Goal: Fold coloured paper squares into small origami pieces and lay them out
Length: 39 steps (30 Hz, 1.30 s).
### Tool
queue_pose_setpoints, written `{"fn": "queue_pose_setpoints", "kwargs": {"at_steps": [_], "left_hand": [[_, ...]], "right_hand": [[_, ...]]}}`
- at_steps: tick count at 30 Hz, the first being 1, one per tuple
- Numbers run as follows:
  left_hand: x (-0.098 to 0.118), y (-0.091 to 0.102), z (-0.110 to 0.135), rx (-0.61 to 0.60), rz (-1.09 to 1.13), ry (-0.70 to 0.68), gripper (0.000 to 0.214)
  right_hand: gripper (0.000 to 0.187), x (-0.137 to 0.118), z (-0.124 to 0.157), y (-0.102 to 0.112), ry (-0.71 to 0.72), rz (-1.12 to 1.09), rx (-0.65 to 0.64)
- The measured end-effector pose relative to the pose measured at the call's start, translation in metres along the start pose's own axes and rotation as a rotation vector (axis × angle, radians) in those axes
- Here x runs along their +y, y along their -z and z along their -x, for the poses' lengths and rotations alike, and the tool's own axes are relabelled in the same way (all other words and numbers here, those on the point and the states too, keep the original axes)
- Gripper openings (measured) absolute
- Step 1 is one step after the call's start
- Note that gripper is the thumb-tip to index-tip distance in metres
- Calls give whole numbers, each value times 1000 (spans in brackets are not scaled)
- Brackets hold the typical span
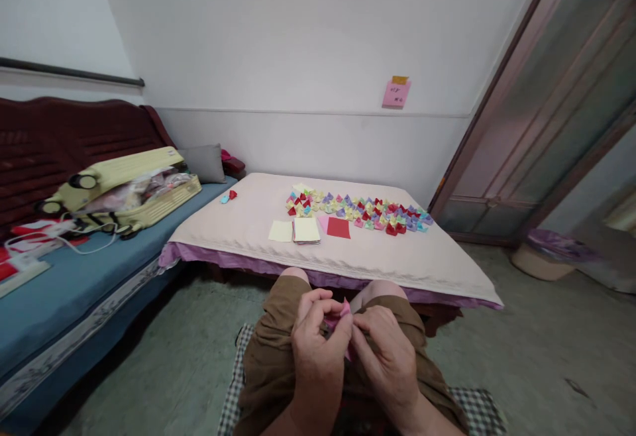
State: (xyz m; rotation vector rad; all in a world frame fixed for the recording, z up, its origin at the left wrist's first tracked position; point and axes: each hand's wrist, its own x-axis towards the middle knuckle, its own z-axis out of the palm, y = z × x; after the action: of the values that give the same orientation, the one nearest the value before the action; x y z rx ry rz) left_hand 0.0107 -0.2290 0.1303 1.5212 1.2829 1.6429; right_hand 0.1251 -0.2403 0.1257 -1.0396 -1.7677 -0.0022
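Observation:
Above my lap, both hands work on one small piece of folded pink paper [344,307]. My left hand [318,340] pinches it between thumb and fingers, and its pointed tip sticks up past them. From the other side, my right hand [387,350] closes its thumb and forefinger on the paper's edge. My fingers cover most of the folds. On the table ahead are a stack of square paper [307,230], a loose cream sheet [281,231] and a red square sheet [338,228] partly over a pink one. Behind them lie many folded paper pieces [365,211] in several colours.
The low table [223,224] has a pale cloth with a purple edge. Two small folded pieces [228,197] lie at its left. An open yellow suitcase [134,187] rests on the blue-covered bench. A pink note [396,93] hangs on the wall; a bin [541,257] stands right.

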Motion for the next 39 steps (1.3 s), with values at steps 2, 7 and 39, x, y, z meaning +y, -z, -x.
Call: {"fn": "queue_pose_setpoints", "kwargs": {"at_steps": [2,7,39], "left_hand": [[2,1,0,0,-17,-1,4],[2,1,0,32,-62,-44,10],[-3,11,-24,-274,262,212,23]], "right_hand": [[15,-1,0,0,22,15,-7],[18,-2,0,-2,52,45,1],[25,5,-3,7,-524,-367,-182]]}}
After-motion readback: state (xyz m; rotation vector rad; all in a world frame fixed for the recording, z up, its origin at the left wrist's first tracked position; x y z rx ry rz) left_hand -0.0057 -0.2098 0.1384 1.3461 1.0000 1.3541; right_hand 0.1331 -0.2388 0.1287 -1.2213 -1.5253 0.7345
